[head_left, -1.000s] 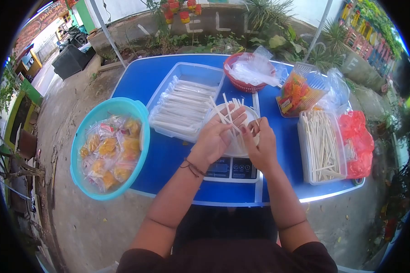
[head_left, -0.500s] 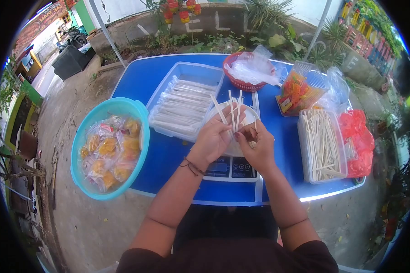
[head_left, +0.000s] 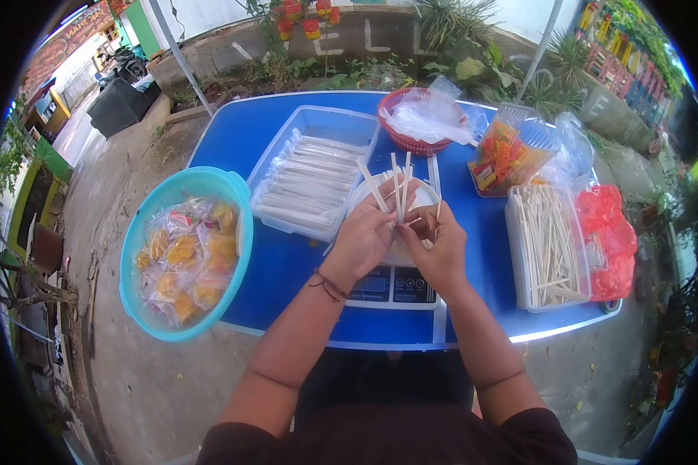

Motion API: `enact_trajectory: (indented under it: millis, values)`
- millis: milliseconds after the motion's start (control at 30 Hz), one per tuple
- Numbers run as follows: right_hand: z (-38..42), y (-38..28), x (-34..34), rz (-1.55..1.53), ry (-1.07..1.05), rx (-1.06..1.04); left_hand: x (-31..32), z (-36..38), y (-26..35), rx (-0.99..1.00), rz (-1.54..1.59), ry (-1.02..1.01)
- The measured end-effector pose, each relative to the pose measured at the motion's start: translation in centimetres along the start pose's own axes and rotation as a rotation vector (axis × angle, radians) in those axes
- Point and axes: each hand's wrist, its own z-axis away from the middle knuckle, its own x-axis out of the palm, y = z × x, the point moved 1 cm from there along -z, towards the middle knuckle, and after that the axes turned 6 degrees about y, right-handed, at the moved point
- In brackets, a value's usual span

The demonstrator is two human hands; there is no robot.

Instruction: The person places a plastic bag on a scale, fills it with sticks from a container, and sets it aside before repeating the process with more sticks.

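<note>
Several pale thin sticks (head_left: 398, 184) stand up between my hands, over a white plate (head_left: 420, 203) on a digital kitchen scale (head_left: 393, 294). My left hand (head_left: 364, 236) is closed around the lower part of the sticks, with one leaning left and the others more upright. My right hand (head_left: 437, 239) pinches at the base of the same sticks with thumb and fingers, and another stick end pokes up behind its fingers. The hands cover much of the plate and part of the scale.
On the blue table (head_left: 256, 302) are a clear tub of loose sticks (head_left: 547, 240), a tray of wrapped sticks (head_left: 310, 182), a red basket of plastic bags (head_left: 419, 143), a container of orange pieces (head_left: 508, 155) and a red bag (head_left: 606, 240). A turquoise basin (head_left: 132, 302) holds bagged yellow food.
The upright sticks have drawn slightly closer together between my hands. Otherwise the hands and the table look nearly the same.
</note>
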Motion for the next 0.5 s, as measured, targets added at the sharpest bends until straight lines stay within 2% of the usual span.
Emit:
enact_trajectory:
  millis: [133,333,500]
  values:
    - [0.08,0.02,0.08,0.026,0.000,-0.036,0.26,0.13,0.06,0.023,-0.008,0.005]
    - [0.08,0.40,0.10,-0.029,-0.037,0.054,0.40,0.37,-0.27,0.030,-0.043,0.036]
    - [0.23,0.01,0.16,-0.038,-0.070,0.053,-0.20,0.15,-0.54,0.009,-0.043,0.016]
